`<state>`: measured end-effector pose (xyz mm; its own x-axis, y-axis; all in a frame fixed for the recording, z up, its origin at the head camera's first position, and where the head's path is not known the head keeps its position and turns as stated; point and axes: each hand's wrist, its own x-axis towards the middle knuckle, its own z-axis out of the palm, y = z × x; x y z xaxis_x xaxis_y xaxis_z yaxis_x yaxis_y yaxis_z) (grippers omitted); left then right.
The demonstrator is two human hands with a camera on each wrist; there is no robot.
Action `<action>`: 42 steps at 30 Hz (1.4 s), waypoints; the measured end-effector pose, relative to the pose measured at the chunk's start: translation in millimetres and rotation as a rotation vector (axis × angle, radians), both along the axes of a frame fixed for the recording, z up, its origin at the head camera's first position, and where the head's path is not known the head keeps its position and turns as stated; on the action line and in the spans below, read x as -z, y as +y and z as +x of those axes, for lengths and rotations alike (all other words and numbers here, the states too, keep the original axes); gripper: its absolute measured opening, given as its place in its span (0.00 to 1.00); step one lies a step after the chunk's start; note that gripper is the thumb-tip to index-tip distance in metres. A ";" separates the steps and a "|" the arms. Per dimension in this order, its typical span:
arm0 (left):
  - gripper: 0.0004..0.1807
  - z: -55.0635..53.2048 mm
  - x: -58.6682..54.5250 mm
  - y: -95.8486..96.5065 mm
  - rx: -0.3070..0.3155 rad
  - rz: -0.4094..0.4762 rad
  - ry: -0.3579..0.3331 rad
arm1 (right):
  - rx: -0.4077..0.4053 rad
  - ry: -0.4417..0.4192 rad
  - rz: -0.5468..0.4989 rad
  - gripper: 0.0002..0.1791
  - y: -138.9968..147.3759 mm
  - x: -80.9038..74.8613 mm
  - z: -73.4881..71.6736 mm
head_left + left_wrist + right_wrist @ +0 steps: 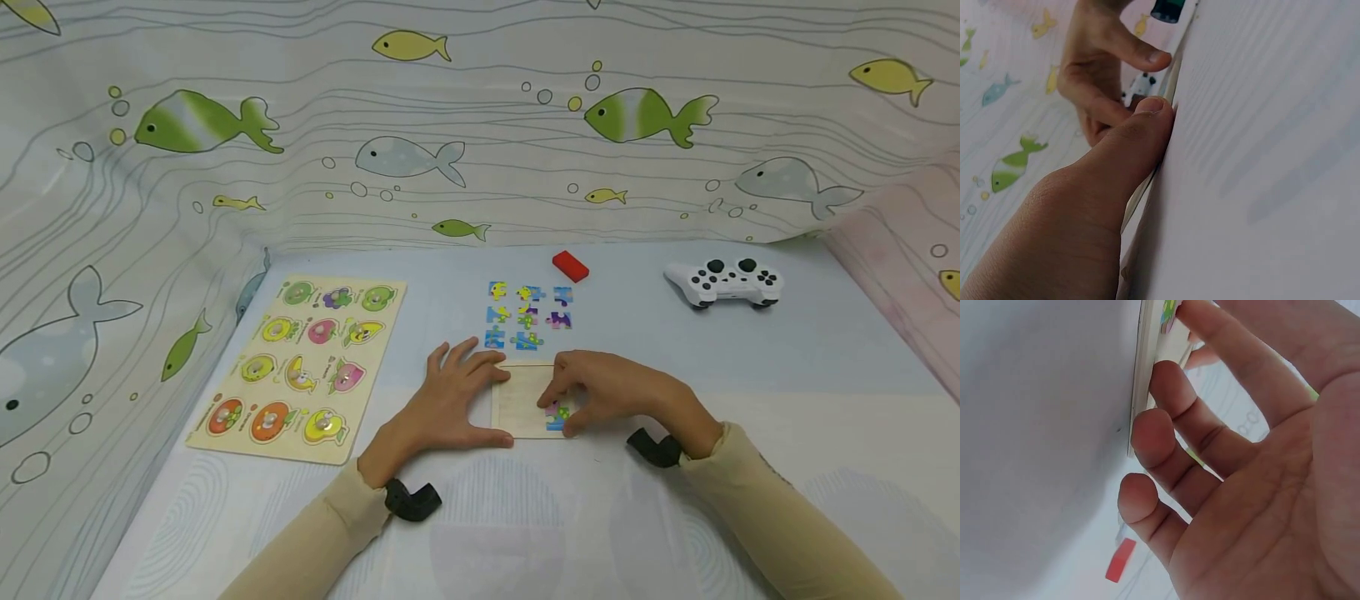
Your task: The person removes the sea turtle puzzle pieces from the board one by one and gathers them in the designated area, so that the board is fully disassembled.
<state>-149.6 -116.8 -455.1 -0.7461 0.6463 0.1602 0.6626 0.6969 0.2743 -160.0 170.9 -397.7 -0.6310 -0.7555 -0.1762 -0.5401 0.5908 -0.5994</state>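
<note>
A small pale wooden puzzle board (521,408) lies flat on the table. My left hand (453,400) is spread at its left side, thumb (1157,122) against the near edge and index fingertip by the far left corner. Over the board's right part, my right hand (611,387) has thumb and index finger around a colourful jigsaw piece (557,414) at the near right corner. In the right wrist view a sliver of the jigsaw piece (1168,315) shows at the index fingertip. Its other fingers lie along the board's edge. Several loose jigsaw pieces (527,341) lie in rows beyond the board.
To the left lies a wooden fruit peg puzzle (311,400) with its pieces set in. A red block (571,266) rests behind the loose pieces. A white game controller (725,284) sits at the back right. Fish-patterned cloth (510,100) rises behind the table.
</note>
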 end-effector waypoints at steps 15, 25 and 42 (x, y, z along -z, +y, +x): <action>0.44 0.0 -0.8 -0.6 -0.001 0.012 -0.015 | -0.027 -0.012 -0.010 0.17 -4.4 -0.8 1.6; 0.44 -0.7 -0.3 0.0 0.003 0.004 -0.006 | -0.037 -0.050 -0.039 0.19 -1.8 3.6 0.3; 0.44 -0.6 0.7 0.0 0.000 0.007 0.007 | -0.054 -0.090 -0.068 0.19 -3.5 3.9 1.6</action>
